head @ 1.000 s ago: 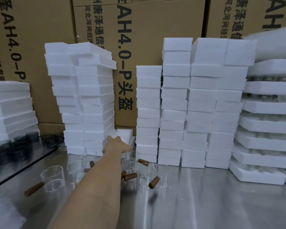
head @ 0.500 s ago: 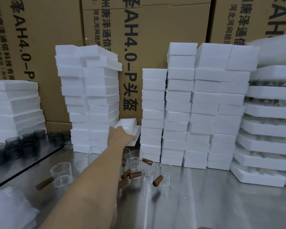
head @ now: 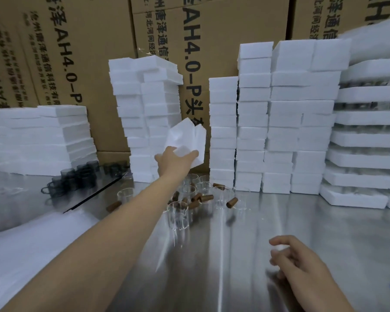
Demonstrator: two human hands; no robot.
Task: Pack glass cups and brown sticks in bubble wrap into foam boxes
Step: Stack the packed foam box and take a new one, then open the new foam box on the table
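Steel counter (head: 324,233), cartons (head: 223,30) behind. Clutched tilted foam box (head: 185,136) in left grip (head: 173,158), far out, above glass cups (head: 178,212) and brown sticks (head: 205,197). Held right grip (head: 302,262) loosely curled, apparently empty, nearer the body, cups ahead-left.

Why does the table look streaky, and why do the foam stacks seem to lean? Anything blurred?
Head view: glare runs in pale streaks down the steel table; the wide lens bows the foam stacks and cartons outward; the foam box gripped by the left hand, and the right hand, look motion-blurred.
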